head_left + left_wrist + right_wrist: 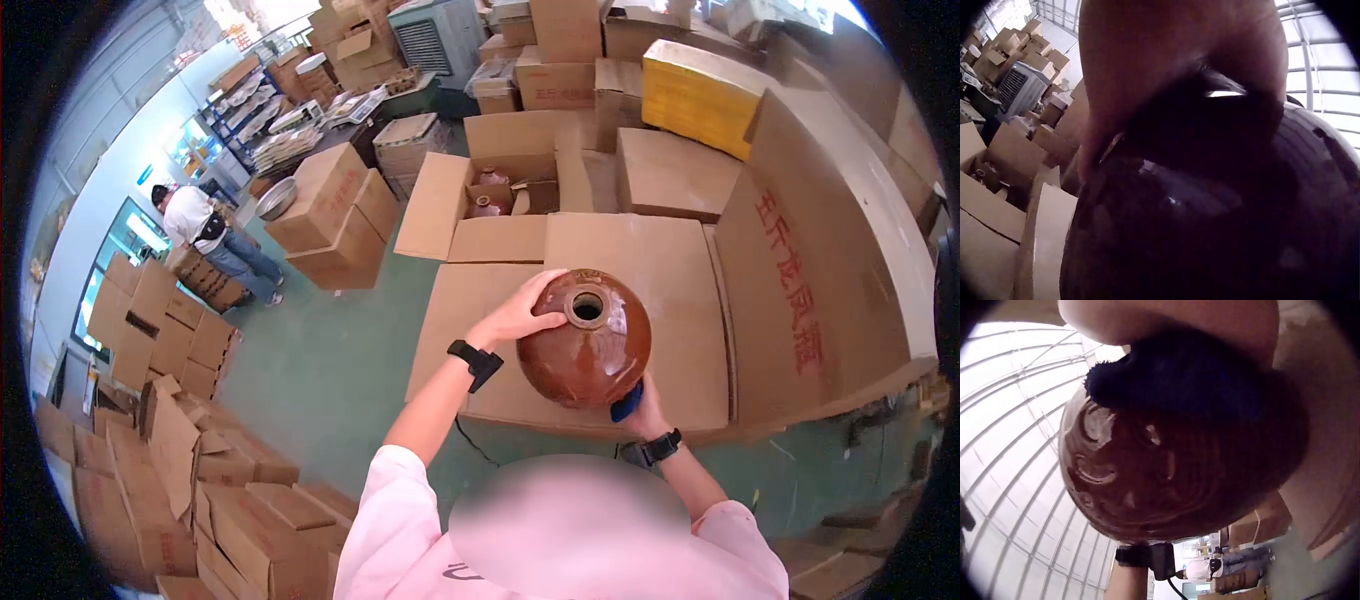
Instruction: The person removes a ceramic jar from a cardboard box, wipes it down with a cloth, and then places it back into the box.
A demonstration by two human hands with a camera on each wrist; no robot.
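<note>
A round, glossy brown ceramic jar (585, 350) with a short neck and an open mouth is held up over the cardboard box tops, close to the body. My left hand (520, 308) grips its upper left side, the thumb lying beside the neck. At the lower right, my right hand (648, 408) holds a dark blue cloth (627, 402) against the jar wall. The right wrist view shows this fuzzy cloth (1179, 381) pressed between the hand and the jar's raised relief pattern (1141, 462). Most of the right fingers are hidden behind cloth and jar.
An open carton (510, 240) ahead contains brown jars (487, 206). To the right stands a tall cardboard flap (810, 290) with red writing. Flattened cartons (240, 500) pile up at lower left. A person (205, 230) stands at far left, beyond the green floor (310, 340).
</note>
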